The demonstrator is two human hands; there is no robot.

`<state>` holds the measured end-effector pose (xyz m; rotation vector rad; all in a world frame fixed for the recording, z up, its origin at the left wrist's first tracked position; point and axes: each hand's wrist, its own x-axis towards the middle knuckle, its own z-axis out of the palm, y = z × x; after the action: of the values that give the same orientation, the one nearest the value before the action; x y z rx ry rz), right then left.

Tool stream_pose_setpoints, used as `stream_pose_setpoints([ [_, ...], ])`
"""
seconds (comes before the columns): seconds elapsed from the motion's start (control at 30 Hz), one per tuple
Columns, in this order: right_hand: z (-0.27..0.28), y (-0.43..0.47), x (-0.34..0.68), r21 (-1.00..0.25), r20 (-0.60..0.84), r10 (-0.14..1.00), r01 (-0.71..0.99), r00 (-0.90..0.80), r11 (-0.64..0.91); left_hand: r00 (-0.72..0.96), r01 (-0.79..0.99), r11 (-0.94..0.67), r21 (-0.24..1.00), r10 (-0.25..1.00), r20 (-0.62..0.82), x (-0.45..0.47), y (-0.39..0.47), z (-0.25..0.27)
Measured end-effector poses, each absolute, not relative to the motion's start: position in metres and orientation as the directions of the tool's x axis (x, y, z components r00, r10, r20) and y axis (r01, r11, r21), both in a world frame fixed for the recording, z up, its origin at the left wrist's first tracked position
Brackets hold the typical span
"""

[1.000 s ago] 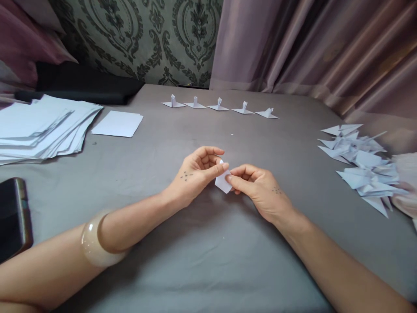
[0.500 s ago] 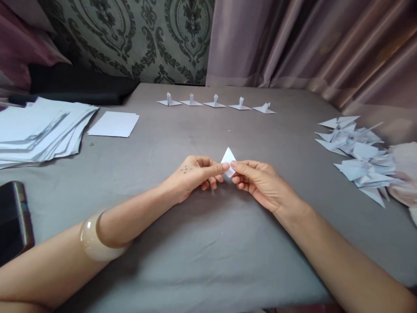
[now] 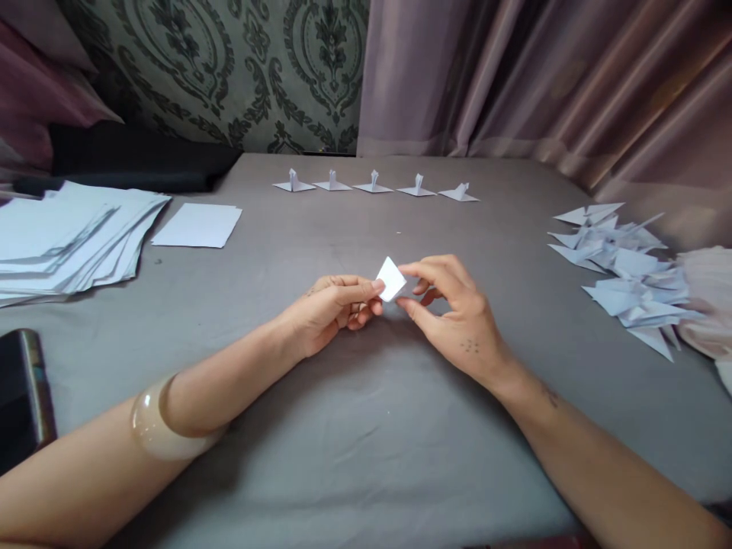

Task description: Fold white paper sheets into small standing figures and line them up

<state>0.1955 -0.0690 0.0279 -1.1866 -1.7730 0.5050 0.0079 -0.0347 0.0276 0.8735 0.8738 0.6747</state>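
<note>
A small folded white paper point(image 3: 392, 279), diamond-shaped, is pinched at its left corner between the thumb and fingers of my left hand point(image 3: 332, 309). A wide pale bangle point(image 3: 165, 427) circles the left forearm. My right hand point(image 3: 457, 320) is just right of the paper, thumb and index finger spread apart around its right corner. The index fingertip is very close to the paper's upper right edge; whether it touches I cannot tell. Both hands are above the grey cloth-covered table point(image 3: 354, 473).
Folded paper pieces with upright points point(image 3: 374, 183) stand in a row at the back. On the right lies a heap of folded paper pieces point(image 3: 634, 267). Stacked white sheets point(image 3: 85, 236), a smaller square stack point(image 3: 197, 226) and a phone point(image 3: 23, 396) are on the left.
My right hand has released its pinch on the paper and spread its thumb and index finger. The paper, still in my left hand, has shifted slightly left and tilted.
</note>
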Motion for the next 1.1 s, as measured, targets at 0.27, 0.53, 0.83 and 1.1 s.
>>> stream_pose_setpoints([
  [0.27,0.034,-0.068,0.196,-0.851,0.307,0.949,0.426,-0.071,0.307,0.27,-0.054,0.223,0.973,0.942,-0.2,0.01,-0.041,0.029],
  [0.53,0.034,-0.066,0.198,-0.989,-0.122,0.99,0.097,-0.074,-0.115,0.355,-0.044,0.228,0.973,0.914,-0.198,0.011,-0.044,0.027],
  [0.83,0.031,-0.069,0.189,-0.979,-0.2,0.976,0.066,-0.091,-0.194,0.304,-0.054,0.229,0.972,0.931,-0.203,0.013,-0.043,0.023],
  [1.1,0.032,-0.066,0.195,-0.975,-0.221,0.968,0.064,-0.12,-0.214,0.345,-0.086,0.239,0.967,0.918,-0.196,0.016,-0.045,0.025],
])
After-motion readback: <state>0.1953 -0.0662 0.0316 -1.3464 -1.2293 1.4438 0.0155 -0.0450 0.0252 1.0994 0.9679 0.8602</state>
